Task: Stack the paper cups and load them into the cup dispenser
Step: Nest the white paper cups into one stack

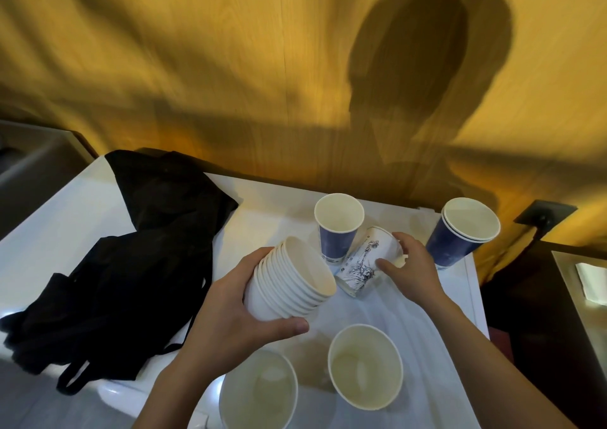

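A black cloth bag (131,254) lies left of the nested cup stack (289,284), which the left hand (230,313) grips tilted above the white table (59,228) — fingers behind, thumb curled underneath. Right of the stack, the right hand (407,271) curls thumb and fingers round a tipped printed cup (364,264); blue cups (338,228) stand beyond — against a wooden wall (230,67).
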Action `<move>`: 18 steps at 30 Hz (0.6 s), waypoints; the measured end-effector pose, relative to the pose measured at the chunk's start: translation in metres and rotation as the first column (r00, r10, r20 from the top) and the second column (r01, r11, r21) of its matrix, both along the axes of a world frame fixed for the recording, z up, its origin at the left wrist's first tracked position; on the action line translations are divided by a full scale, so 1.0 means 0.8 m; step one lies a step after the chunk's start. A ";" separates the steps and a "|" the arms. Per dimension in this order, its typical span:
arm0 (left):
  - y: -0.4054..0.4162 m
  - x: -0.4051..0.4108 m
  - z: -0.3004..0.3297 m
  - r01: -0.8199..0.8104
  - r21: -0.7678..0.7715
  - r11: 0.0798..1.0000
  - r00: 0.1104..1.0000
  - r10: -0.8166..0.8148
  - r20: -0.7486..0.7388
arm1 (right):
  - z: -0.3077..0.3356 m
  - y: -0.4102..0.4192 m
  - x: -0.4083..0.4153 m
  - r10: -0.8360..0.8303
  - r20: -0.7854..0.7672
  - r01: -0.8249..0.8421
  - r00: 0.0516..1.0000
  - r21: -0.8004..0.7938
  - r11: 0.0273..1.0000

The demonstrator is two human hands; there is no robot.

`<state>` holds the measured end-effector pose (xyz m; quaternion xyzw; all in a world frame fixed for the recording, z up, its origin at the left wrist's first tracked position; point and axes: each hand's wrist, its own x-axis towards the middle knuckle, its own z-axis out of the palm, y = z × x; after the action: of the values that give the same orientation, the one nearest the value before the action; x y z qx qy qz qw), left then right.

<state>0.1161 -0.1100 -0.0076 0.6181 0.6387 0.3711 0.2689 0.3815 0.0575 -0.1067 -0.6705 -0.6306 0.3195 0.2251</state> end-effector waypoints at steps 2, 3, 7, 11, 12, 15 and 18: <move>0.000 -0.001 -0.002 0.000 -0.004 1.000 1.000 0.000 -0.005 | -0.001 -0.004 0.003 -0.037 -0.043 0.038 0.998 0.020 0.999; 0.000 -0.001 -0.002 0.001 -0.006 1.000 1.000 -0.001 -0.008 | 0.000 -0.007 0.005 -0.050 -0.064 0.052 0.997 0.027 0.998; -0.001 -0.003 -0.003 -0.006 -0.007 1.000 1.000 0.006 -0.010 | 0.004 -0.023 0.014 -0.085 -0.189 0.095 0.978 0.042 0.995; -0.002 -0.004 -0.003 -0.013 -0.015 1.000 1.000 0.013 -0.010 | 0.002 -0.037 0.024 -0.124 -0.258 0.131 0.958 0.010 0.991; -0.002 -0.004 -0.003 -0.014 -0.017 1.000 1.000 0.013 -0.012 | 0.003 -0.040 0.026 -0.126 -0.287 0.130 0.950 -0.006 0.992; -0.002 -0.004 -0.004 -0.013 -0.024 1.000 1.000 0.012 -0.018 | 0.004 -0.049 0.033 -0.132 -0.357 0.125 0.925 -0.043 0.991; -0.002 -0.003 -0.003 -0.009 -0.025 1.000 1.000 0.009 -0.019 | 0.002 -0.059 0.035 -0.151 -0.403 0.149 0.903 -0.037 0.988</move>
<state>0.1140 -0.1119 -0.0104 0.6152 0.6485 0.3585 0.2690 0.4096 0.0102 -0.1055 -0.6371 -0.5159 0.4347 0.3727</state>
